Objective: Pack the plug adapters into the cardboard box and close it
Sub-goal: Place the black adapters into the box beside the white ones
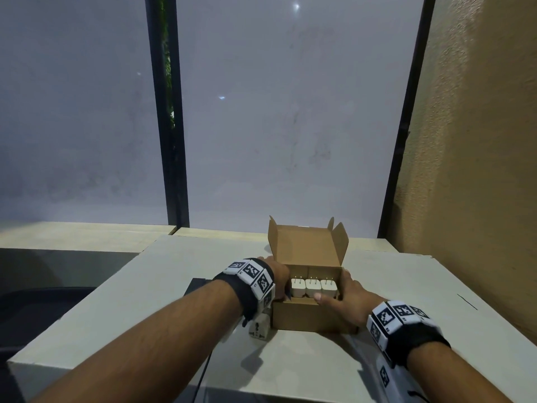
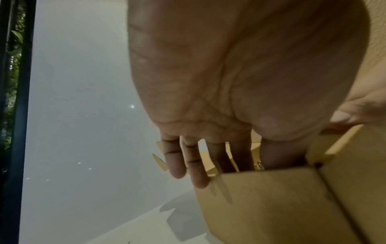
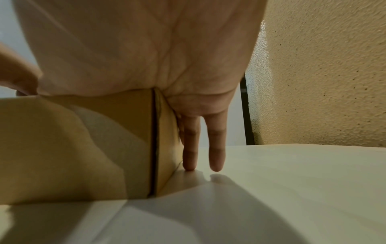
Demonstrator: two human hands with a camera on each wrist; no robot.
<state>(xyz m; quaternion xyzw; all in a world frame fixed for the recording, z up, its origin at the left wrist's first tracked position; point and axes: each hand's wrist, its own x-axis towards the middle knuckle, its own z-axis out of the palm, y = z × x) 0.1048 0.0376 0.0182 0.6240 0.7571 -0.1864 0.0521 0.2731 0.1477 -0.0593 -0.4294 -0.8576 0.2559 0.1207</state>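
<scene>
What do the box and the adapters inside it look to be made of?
Cardboard box: brown matte cardboard, with creased fold lines and thin raw flap edges. Plug adapters: probably smooth white moulded plastic, faintly glossy; the thin prongs on top look metallic, though too small to tell for sure.

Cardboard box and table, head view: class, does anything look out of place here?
Yes. One adapter lies on the table, outside the box, at its near left corner under the left wrist. Three adapters sit in a tidy row inside, prongs up. The lid stands open.

Matt brown cardboard box — glossy white plastic adapters; smooth pale table; rough wall.
</scene>
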